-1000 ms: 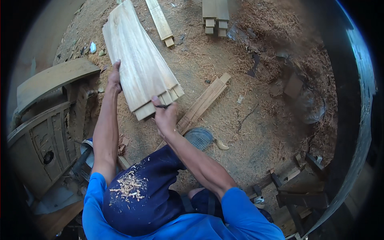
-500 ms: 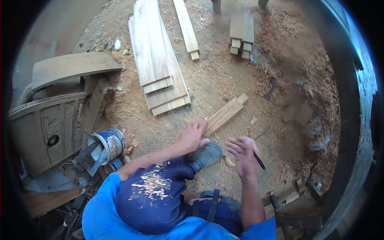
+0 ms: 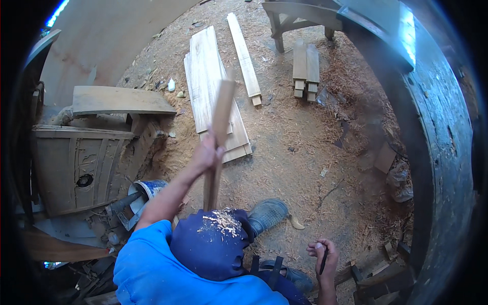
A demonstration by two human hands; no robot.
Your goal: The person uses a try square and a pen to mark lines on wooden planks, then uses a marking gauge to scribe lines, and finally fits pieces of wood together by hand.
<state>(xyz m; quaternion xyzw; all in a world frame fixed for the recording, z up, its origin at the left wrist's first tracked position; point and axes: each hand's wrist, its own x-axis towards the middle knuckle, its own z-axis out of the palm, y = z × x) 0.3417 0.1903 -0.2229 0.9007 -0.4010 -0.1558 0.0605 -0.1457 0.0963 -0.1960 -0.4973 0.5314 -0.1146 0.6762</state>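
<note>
My left hand [image 3: 205,153] is closed around a narrow wooden rail [image 3: 221,109], which is raised off the ground and slightly blurred. It stands tilted at my left, its far end in front of a stack of wide wooden boards [image 3: 206,66]. Low on the right, my right hand [image 3: 329,258] is closed on a slim black pen [image 3: 323,263], apart from the rail. Wood shavings [image 3: 223,222] lie on my dark-clad knee between the two arms.
A long tenoned board [image 3: 244,58] lies beside the stack, with several bundled rails [image 3: 306,71] farther right. A paint bucket [image 3: 151,189] and old wooden panels [image 3: 81,173] crowd the left. A weathered beam [image 3: 437,142] curves along the right. Shavings cover the ground.
The rail that lay on the ground is now lifted in my left hand, up and to the left. My right hand with the pen has drawn back nearer to me. The view has shifted.
</note>
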